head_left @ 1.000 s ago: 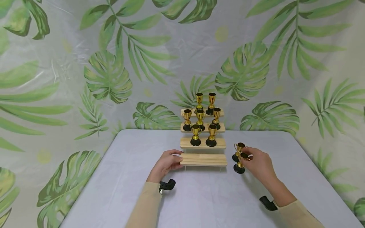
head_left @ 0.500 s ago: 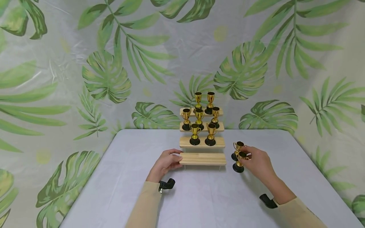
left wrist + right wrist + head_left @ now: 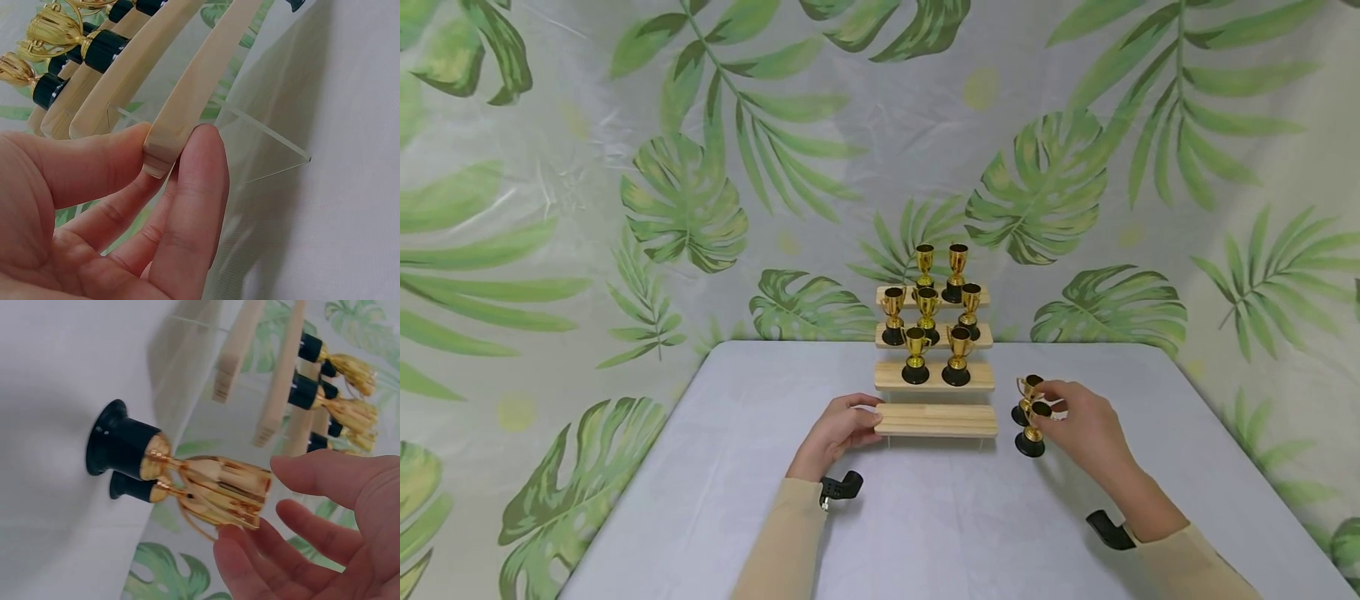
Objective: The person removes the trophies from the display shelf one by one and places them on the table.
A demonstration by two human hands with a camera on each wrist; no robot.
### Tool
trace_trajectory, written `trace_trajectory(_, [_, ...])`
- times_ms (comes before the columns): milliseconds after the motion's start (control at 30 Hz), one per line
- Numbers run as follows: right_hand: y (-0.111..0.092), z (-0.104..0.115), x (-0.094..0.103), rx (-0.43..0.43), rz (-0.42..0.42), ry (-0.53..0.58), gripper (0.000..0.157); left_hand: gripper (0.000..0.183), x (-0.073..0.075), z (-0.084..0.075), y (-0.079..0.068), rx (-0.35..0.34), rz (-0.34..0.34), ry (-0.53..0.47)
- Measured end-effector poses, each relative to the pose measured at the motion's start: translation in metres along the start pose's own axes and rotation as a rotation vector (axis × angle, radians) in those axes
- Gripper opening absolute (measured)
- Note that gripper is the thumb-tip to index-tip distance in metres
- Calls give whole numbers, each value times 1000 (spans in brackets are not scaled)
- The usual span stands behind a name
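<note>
My left hand (image 3: 838,429) pinches the left end of the lowest plank (image 3: 936,421) of a tiered wooden display shelf, thumb on one face and fingers on the other. My right hand (image 3: 1086,425) has its thumb and fingers around the rim of a small gold trophy cup (image 3: 222,484) with a black base, which stands upright right of the shelf. Right behind it is a second trophy (image 3: 1028,390), partly hidden by the first. Several like trophies stand on the upper tiers, among them one front trophy (image 3: 916,357) and its neighbour trophy (image 3: 958,358).
Thin clear supports (image 3: 269,131) carry the shelf on a white-covered table (image 3: 760,383). A leaf-patterned cloth (image 3: 820,167) hangs close behind the table's far edge. A black strap device (image 3: 842,485) sits at the left wrist, another black device (image 3: 1108,530) at the right.
The head view shifts slightly. My left hand keeps its grip on the plank. My right hand's fingers move slightly at the front trophy's rim; the trophies and shelf stay in place.
</note>
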State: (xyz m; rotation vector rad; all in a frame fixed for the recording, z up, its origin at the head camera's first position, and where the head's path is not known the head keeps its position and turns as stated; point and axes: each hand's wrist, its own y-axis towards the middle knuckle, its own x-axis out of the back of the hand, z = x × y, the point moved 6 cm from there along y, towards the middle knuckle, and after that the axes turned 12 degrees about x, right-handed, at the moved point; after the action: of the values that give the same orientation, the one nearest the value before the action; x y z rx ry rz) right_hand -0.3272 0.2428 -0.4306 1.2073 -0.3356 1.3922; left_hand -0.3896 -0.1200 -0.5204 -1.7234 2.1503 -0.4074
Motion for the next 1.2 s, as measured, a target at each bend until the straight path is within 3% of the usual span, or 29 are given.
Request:
trace_trajectory(467, [11, 19, 14, -15, -59, 43, 45, 37, 0, 0, 0, 4, -4, -4])
trace_trajectory(733, [24, 37, 21, 44, -141, 60, 40, 39, 1, -1, -1, -3, -2, -5])
trace_trajectory(967, [41, 59, 19, 75, -154, 128, 41, 42, 9, -4, -3, -16, -17, 4])
trace_trajectory(1200, [47, 72, 20, 99, -189, 145, 41, 38, 2, 0, -1, -6, -1, 4])
